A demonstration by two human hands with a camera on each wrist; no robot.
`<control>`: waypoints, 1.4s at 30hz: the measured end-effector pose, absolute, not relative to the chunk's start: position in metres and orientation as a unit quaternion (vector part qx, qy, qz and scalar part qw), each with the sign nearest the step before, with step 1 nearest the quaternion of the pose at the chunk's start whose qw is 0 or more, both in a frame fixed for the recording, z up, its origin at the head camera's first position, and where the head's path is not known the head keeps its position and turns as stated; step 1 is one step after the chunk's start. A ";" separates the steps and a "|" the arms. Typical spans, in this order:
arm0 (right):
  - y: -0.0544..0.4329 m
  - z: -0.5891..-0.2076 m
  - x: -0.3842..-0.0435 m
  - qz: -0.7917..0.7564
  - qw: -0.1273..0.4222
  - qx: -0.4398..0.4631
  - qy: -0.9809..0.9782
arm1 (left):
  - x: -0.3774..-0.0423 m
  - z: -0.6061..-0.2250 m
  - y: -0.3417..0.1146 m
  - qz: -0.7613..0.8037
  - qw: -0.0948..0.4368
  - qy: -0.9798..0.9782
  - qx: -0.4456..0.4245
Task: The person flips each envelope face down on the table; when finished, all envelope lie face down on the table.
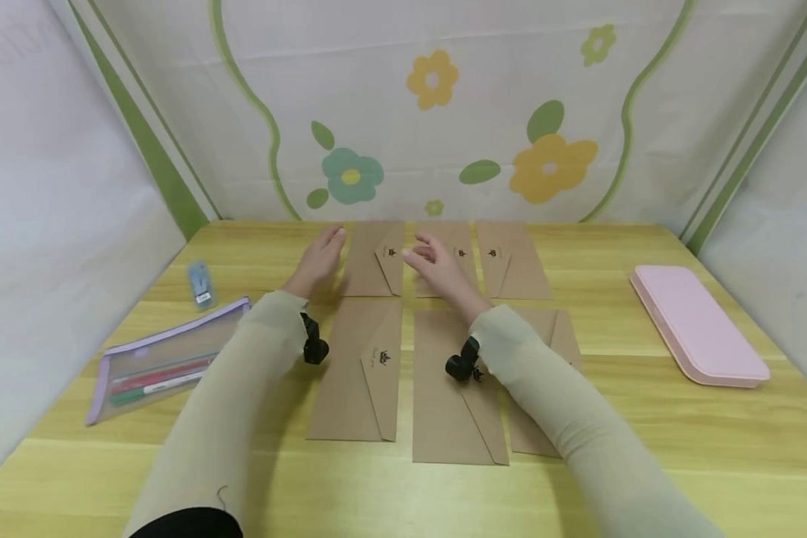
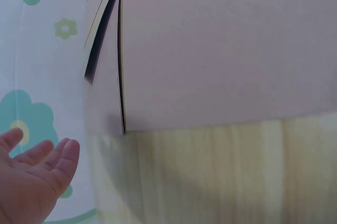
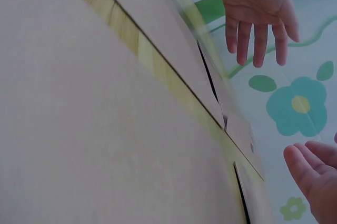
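Brown paper envelopes with a black crown print lie in two rows on the table. My left hand point(image 1: 319, 261) is beside the back-left envelope point(image 1: 363, 261), its fingers extended and nothing in them; in the left wrist view the left hand point(image 2: 31, 184) has loosely spread fingers. My right hand point(image 1: 444, 273) hovers over the back-middle envelope point(image 1: 460, 239), fingers slightly bent and holding nothing. The front-left envelope point(image 1: 350, 373) lies between the forearms. Under the right forearm, the front-middle envelope point(image 1: 444, 426) and front-right envelope point(image 1: 531, 433) are partly hidden. The back-right envelope point(image 1: 521, 261) lies farther right.
A pink case point(image 1: 699, 321) sits at the right of the wooden table point(image 1: 605, 478). On the left lie a clear zip pouch point(image 1: 158, 359) with pens inside and a small blue item point(image 1: 201, 284). A flower-printed white backdrop point(image 1: 390, 97) stands along the back edge.
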State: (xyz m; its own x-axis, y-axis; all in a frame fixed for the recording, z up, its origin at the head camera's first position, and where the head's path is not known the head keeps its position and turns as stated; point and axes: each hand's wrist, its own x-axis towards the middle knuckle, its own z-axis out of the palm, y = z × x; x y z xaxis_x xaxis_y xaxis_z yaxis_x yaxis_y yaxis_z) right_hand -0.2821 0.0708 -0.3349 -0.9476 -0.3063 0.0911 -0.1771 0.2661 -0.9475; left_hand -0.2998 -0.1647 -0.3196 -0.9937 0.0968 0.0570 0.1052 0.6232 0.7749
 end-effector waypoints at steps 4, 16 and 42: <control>0.061 -0.342 -0.289 -0.633 0.079 -0.107 0.763 | -0.307 -0.322 -0.161 -0.430 -0.007 -0.901 -0.053; 0.041 -0.358 -0.298 -0.684 0.107 -0.034 0.720 | -0.310 -0.330 -0.154 -0.468 -0.036 -0.883 -0.024; 0.022 -0.372 -0.301 -0.623 0.093 -0.024 0.776 | -0.316 -0.349 -0.163 -0.546 -0.091 -0.832 0.031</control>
